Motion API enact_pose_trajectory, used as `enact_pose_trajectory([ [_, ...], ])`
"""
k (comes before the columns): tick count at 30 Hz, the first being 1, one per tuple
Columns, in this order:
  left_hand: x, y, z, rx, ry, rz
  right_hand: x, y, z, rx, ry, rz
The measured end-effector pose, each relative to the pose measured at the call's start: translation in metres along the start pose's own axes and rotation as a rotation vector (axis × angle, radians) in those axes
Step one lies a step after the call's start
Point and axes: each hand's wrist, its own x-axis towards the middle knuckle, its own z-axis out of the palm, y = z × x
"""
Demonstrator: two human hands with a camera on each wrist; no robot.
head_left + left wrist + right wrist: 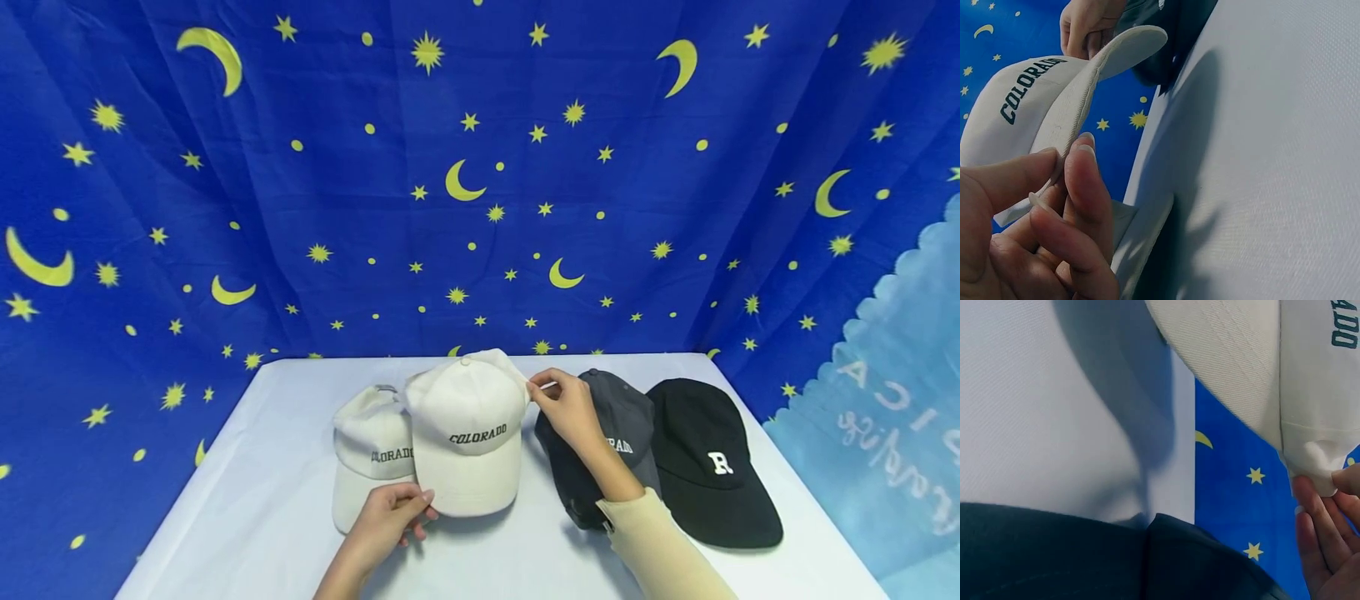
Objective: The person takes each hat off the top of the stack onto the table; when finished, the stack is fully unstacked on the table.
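Observation:
A cream baseball cap [471, 400] lettered COLORADO is held up over the table between both hands. My left hand [387, 518] pinches the edge of its brim between thumb and fingers, seen closely in the left wrist view, where the cap [997, 125] tilts with its brim up to the right. My right hand [567, 406] pinches the cap's side edge; in the right wrist view the fingers [1319, 531] grip the fabric near the brim's end. Behind the held cap, at its left, lies a second cream COLORADO cap [360, 442], partly covered by it.
Right of the held cap lies a dark grey cap [626, 408], partly hidden by the right forearm. Beside it is a black cap [701, 433] with a white R. The white table [247, 500] is backed by a blue cloth [360, 217] with yellow moons and stars.

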Motion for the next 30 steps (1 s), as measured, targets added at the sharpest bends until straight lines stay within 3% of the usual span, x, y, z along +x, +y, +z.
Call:
enact_pose_trajectory([
  [22, 0.01, -0.003, 0.014, 0.02, -0.005, 0.062, -0.007, 0.01, -0.013, -0.056, 0.002, 0.019],
  [30, 0.018, -0.004, 0.018, 0.106, -0.016, 0.096, -0.008, 0.015, -0.018, -0.078, 0.001, 0.009],
])
